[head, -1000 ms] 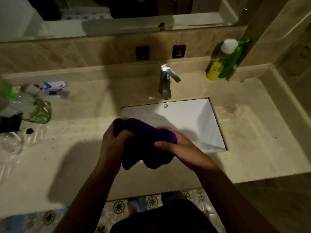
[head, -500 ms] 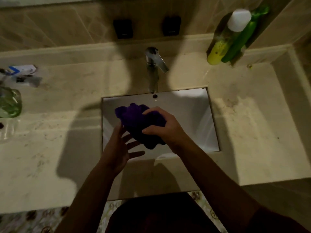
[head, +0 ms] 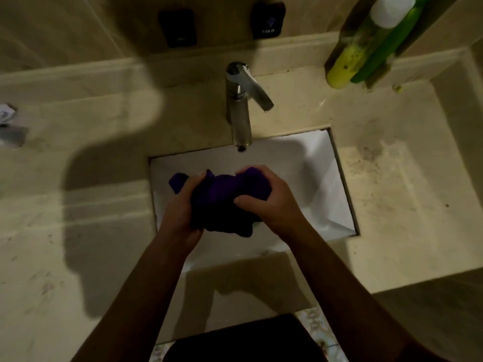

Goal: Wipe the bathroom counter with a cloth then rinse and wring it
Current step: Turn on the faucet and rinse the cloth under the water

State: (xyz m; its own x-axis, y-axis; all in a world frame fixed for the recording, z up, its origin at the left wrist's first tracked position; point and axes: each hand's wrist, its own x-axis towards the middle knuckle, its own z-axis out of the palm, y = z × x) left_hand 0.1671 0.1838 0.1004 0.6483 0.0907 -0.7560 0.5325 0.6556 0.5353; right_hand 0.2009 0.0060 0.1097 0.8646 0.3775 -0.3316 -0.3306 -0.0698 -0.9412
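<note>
A bunched dark purple cloth (head: 222, 199) hangs over the white rectangular sink (head: 321, 178), just below the spout of the chrome faucet (head: 239, 105). My left hand (head: 180, 210) grips its left end and my right hand (head: 269, 202) grips its right end. Both hands are closed around the cloth, and a purple tip pokes out past my left thumb. No water is seen running from the spout. The beige stone counter (head: 78, 210) surrounds the sink.
Green and yellow bottles (head: 366, 45) lean in the back right corner against the wall. Two dark wall switches (head: 180, 27) sit above the faucet. Small items (head: 7, 118) lie at the far left edge. Specks of dirt mark the counter right of the sink (head: 371, 155).
My left hand, open under the cloth half a second ago, has closed on its left end. The cloth moved from the counter's front edge to over the sink, and the view has leaned in.
</note>
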